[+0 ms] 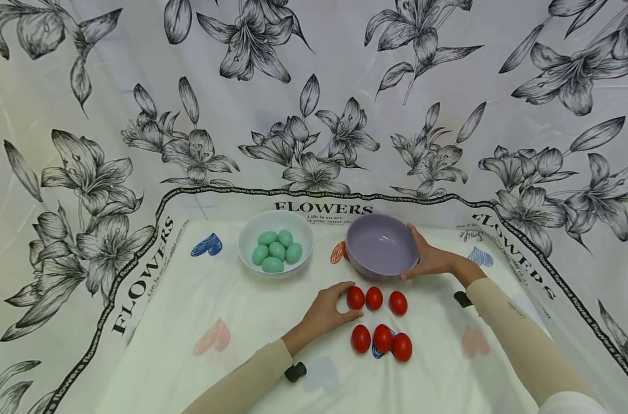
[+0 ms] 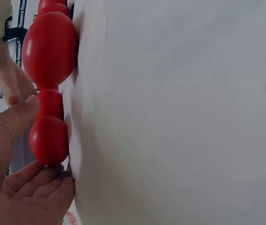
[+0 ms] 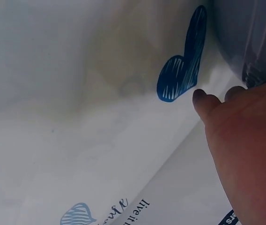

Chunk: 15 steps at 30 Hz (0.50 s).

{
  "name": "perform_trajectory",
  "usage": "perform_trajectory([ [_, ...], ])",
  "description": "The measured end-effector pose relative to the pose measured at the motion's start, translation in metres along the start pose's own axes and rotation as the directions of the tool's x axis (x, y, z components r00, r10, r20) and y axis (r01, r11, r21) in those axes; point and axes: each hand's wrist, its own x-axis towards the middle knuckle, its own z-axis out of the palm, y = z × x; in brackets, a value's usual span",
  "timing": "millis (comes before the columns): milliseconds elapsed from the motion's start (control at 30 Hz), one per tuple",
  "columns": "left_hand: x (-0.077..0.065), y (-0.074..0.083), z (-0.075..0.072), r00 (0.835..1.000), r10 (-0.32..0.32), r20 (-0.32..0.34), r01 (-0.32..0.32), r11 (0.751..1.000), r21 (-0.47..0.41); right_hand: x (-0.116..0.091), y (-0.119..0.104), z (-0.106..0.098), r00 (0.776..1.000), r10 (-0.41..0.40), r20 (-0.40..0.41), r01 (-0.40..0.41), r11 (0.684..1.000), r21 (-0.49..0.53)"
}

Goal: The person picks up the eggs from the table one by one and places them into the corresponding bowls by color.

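Note:
Toward the back of the cloth, my right hand (image 1: pixel 432 257) holds the right side of a purple bowl (image 1: pixel 381 244), thumb at the near side and fingers at the far side. No contents show in it. In the right wrist view, part of the bowl's outer wall (image 3: pixel 245 33) appears beside the right hand (image 3: pixel 245 136). My left hand (image 1: pixel 324 310) is spread around the leftmost red egg (image 1: pixel 355 298) of the back row, thumb and fingertips close about it. In the left wrist view this egg (image 2: pixel 49 140) lies between thumb and fingers; firm contact cannot be told.
Two more red eggs (image 1: pixel 374 298) lie right of the left hand, and a front row of red eggs (image 1: pixel 383 338) is nearer. A white bowl (image 1: pixel 245 253) with several green eggs (image 1: pixel 276 250) stands left of the purple one. A flower-printed cloth (image 1: pixel 314 138) rises behind.

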Motion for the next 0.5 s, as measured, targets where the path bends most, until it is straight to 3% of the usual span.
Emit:
perform_trajectory([
  [167, 0.0062, -0.002, 0.0031, 1.0, 0.009, -0.006, -0.009, 1.0, -0.002, 0.0014, -0.0008, 0.0003, 1.0, 0.016, 0.008, -0.016, 0.999, 0.046],
  [500, 0.0094, -0.0056, 0.0022, 0.999, 0.038, -0.01, -0.038, 0.999, 0.01, -0.0015, -0.0041, 0.0015, 0.999, 0.041, 0.007, -0.041, 0.998, 0.04],
])
